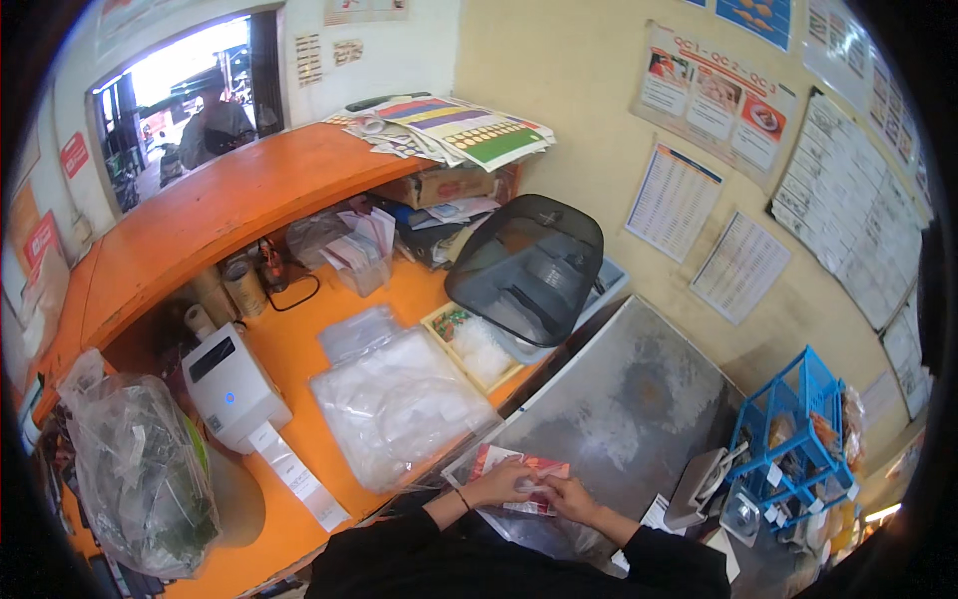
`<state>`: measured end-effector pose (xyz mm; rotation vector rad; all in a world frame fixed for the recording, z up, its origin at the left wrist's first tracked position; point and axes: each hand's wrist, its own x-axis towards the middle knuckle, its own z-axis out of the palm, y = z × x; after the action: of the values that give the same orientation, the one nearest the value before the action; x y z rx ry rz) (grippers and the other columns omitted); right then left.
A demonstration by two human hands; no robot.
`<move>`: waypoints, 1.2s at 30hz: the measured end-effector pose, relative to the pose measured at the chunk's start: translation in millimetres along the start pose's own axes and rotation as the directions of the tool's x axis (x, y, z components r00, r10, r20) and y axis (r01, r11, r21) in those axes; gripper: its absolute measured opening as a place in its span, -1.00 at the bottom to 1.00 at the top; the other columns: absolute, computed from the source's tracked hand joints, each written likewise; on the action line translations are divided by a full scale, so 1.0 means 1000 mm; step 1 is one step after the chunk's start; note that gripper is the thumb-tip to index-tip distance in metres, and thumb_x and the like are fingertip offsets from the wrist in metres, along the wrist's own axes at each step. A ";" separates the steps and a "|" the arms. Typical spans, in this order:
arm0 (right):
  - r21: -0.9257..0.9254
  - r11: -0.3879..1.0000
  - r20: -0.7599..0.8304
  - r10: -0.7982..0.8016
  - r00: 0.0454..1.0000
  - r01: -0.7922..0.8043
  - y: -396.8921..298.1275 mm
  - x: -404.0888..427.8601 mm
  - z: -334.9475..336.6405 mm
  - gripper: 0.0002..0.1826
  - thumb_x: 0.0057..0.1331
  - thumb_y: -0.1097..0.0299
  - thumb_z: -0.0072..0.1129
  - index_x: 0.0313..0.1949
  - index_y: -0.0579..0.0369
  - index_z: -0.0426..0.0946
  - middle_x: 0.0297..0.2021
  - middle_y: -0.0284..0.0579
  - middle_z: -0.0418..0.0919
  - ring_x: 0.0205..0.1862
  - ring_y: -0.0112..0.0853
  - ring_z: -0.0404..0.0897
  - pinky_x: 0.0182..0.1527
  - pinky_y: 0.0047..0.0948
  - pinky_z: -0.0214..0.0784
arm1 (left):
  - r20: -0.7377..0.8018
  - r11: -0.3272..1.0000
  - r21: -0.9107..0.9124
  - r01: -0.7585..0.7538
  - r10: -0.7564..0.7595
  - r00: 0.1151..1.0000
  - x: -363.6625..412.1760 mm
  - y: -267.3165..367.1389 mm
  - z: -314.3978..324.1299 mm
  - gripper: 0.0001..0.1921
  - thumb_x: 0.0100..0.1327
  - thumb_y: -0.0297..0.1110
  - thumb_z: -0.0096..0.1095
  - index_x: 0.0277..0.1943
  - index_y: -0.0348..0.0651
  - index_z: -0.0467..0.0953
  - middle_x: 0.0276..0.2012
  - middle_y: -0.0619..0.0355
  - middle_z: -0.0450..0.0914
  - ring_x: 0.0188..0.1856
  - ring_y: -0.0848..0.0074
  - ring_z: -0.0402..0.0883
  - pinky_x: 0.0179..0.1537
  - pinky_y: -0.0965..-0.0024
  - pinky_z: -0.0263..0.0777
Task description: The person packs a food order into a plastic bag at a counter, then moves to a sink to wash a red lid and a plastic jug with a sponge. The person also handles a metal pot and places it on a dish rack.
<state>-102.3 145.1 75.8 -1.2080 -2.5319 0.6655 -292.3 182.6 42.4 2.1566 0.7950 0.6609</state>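
A red-and-white printed box (528, 464) rests at the near edge of the metal worktop (591, 404), in or under thin transparent plastic. My left hand (505, 483) reaches over its left side, fingers bent in, a dark band around the wrist. From the right comes my right hand (570, 498), its fingertips almost meeting those of the left. Both hands pinch what looks like the gathered plastic of a transparent bag (533, 488) above the box. The fingers hide part of that plastic and the middle of the box.
Left of the worktop, an orange counter (288, 374) bears a stack of plastic bags (404, 404), a receipt printer (236, 389) with paper out, and a yellow tray (479, 348). A dark mesh cover (528, 269) leans behind. Blue plastic baskets (793, 442) stand right.
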 end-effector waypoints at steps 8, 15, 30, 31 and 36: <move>0.760 -0.113 0.628 0.382 0.679 -0.640 0.024 0.025 -0.012 -0.83 0.14 0.39 0.01 -0.29 0.17 0.44 -0.46 -0.20 0.51 -0.51 -0.47 0.47 -0.40 -0.49 0.35 | -0.330 0.852 0.422 -0.310 0.463 0.823 -0.011 0.013 -0.002 -0.86 -0.07 -0.40 0.10 -0.39 -0.19 0.47 -0.51 0.13 0.46 -0.37 0.35 0.47 -0.06 0.16 0.24; -0.163 0.979 -0.250 -0.164 0.954 0.126 0.028 0.227 -0.089 -0.87 0.00 0.38 -0.01 -0.49 0.11 0.50 -0.57 -0.04 0.43 -0.42 -0.16 0.40 -0.34 -0.29 0.24 | -0.088 0.997 -0.067 0.024 -0.030 0.996 -0.004 -0.019 0.002 -0.86 0.06 -0.37 -0.02 -0.33 -0.13 0.47 -0.39 0.05 0.50 -0.22 0.25 0.42 0.05 0.13 0.08; -0.746 0.574 0.347 -0.098 0.933 0.338 0.011 0.397 -0.025 -0.79 0.09 0.31 -0.10 -0.43 0.05 0.53 -0.36 -0.09 0.54 -0.27 -0.30 0.53 -0.27 -0.33 0.35 | -0.032 0.997 0.049 0.054 -0.052 0.998 0.013 -0.013 -0.004 -0.84 0.01 -0.31 0.00 -0.45 -0.20 0.46 -0.48 -0.05 0.48 -0.29 0.21 0.47 -0.14 0.16 0.23; -0.758 0.563 0.368 -0.048 0.929 0.329 -0.001 0.391 -0.032 -0.79 0.11 0.30 -0.11 -0.42 0.03 0.54 -0.33 -0.09 0.53 -0.23 -0.30 0.52 -0.23 -0.33 0.34 | -0.040 0.997 0.051 0.063 -0.061 0.997 0.013 -0.012 -0.004 -0.84 0.01 -0.31 0.00 -0.45 -0.20 0.47 -0.49 -0.06 0.48 -0.30 0.21 0.47 -0.15 0.17 0.24; -0.806 0.496 0.330 -0.075 0.941 0.323 0.007 0.392 -0.036 -0.80 0.09 0.28 -0.09 -0.45 -0.01 0.54 -0.37 -0.11 0.54 -0.29 -0.33 0.52 -0.27 -0.34 0.32 | -0.064 0.990 0.090 0.104 -0.098 0.993 0.016 -0.008 -0.002 -0.84 0.00 -0.31 0.00 -0.46 -0.21 0.47 -0.49 -0.06 0.47 -0.30 0.19 0.47 -0.20 0.18 0.27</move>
<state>-326.2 467.0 116.8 -1.0235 -3.2731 -0.6807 -285.4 199.2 41.3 2.1726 0.9780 0.6492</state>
